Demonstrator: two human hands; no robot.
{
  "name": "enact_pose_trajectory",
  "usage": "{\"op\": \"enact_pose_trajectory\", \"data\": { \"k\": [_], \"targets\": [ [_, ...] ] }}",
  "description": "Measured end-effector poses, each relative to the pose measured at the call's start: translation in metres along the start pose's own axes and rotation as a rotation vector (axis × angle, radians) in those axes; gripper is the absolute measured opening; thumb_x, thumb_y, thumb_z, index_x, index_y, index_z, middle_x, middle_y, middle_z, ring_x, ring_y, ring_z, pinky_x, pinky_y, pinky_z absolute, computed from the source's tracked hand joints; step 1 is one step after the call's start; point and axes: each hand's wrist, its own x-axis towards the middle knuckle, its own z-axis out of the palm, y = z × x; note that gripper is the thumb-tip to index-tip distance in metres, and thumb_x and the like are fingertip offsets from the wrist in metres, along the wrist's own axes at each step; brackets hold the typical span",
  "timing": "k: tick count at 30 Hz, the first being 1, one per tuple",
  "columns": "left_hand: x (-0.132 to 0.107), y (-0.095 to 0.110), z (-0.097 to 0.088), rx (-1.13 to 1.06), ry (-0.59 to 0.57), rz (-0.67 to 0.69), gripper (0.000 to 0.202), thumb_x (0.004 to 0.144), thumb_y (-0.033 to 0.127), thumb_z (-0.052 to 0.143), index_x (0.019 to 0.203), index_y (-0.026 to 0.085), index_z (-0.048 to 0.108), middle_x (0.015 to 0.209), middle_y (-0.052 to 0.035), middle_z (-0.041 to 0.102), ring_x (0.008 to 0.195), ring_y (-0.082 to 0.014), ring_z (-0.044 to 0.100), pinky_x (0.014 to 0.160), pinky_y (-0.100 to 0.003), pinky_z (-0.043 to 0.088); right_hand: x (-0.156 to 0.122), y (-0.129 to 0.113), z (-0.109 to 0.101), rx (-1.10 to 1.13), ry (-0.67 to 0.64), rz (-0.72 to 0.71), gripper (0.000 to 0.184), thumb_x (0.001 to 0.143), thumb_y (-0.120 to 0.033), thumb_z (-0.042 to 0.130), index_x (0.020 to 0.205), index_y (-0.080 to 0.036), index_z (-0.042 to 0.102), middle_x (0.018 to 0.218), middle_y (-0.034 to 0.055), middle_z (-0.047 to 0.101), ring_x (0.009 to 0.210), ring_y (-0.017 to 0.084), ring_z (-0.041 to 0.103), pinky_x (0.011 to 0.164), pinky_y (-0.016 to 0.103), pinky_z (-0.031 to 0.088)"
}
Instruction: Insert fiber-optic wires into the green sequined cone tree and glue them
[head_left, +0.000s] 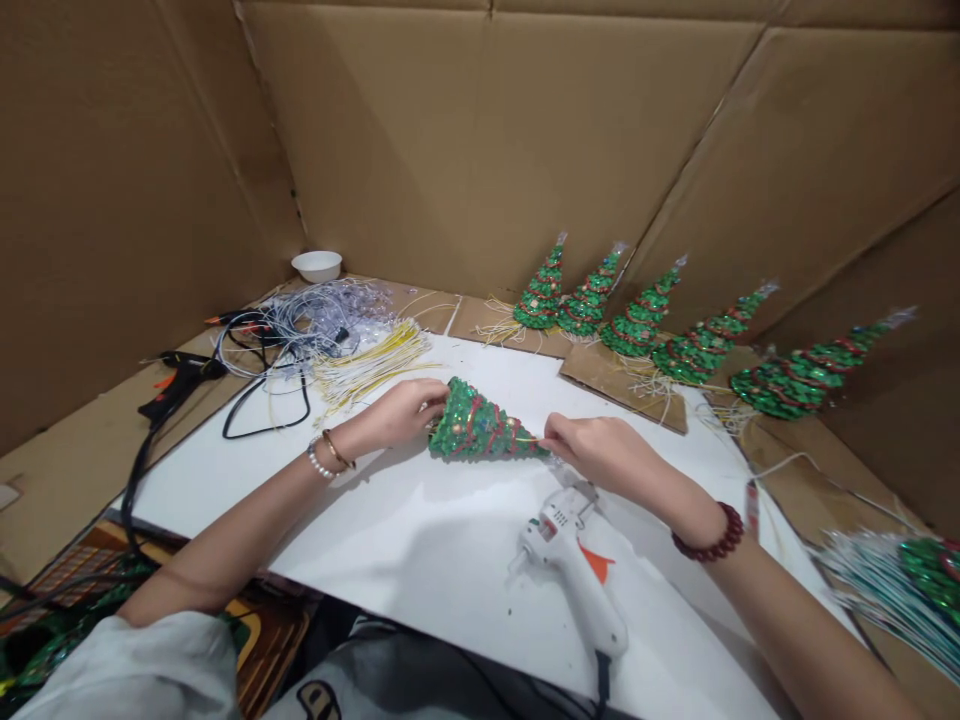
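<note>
A small green glittery Christmas tree (480, 425) with red garland lies on its side between my hands, just above or on the white board (360, 550). My left hand (412, 412) is closed at its wide base, the fingertips partly hidden behind it. At the pointed end, my right hand (592, 445) pinches near the tip, where a thin yellowish wire runs along the tree; I cannot tell whether the fingers grip the tip or only the wire. Below my right hand a white hot glue gun (574, 570) with an orange trigger rests on the board.
Several finished-looking trees (637, 310) stand along the back right on cardboard. Bundles of yellow-and-white wires (375, 360) and tangled light strings (322, 310) lie back left, beside a black glue gun (180, 380) and a white bowl (316, 265). Cardboard walls (487, 130) enclose the workspace.
</note>
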Motion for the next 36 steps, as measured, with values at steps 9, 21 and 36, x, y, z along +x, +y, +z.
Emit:
{"op": "enact_pose_trajectory", "data": {
  "k": [9, 21, 36],
  "targets": [
    [0.000, -0.003, 0.005, -0.059, 0.012, -0.007, 0.019, 0.088, 0.018, 0.043, 0.077, 0.015, 0.058, 0.076, -0.0029, 0.057, 0.070, -0.0151, 0.050, 0.067, -0.028, 0.041, 0.000, -0.003, 0.000, -0.038, -0.044, -0.002, 0.018, 0.097, -0.027, 0.044, 0.086, -0.017, 0.055, 0.067, 0.0037, 0.068, 0.060, 0.017, 0.063, 0.050, 0.026, 0.019],
    [0.001, 0.002, -0.002, -0.826, -0.097, -0.337, 0.024, 0.083, 0.033, 0.059, 0.094, 0.014, 0.070, 0.094, -0.0069, 0.071, 0.086, -0.0181, 0.063, 0.081, -0.031, 0.047, -0.003, 0.000, -0.001, 0.049, 0.035, -0.021, 0.017, 0.096, -0.028, 0.044, 0.089, -0.018, 0.057, 0.066, 0.0028, 0.067, 0.058, 0.016, 0.062, 0.050, 0.025, 0.025],
    [0.003, -0.013, -0.016, -0.705, -0.343, -0.334, 0.034, 0.080, 0.044, 0.062, 0.094, 0.015, 0.071, 0.094, -0.0083, 0.071, 0.087, -0.0210, 0.063, 0.085, -0.035, 0.048, 0.001, -0.007, -0.006, 0.350, 0.125, 0.034, 0.015, 0.093, -0.027, 0.052, 0.089, -0.017, 0.063, 0.076, 0.0024, 0.069, 0.066, 0.013, 0.060, 0.058, 0.023, 0.032]
  ]
}}
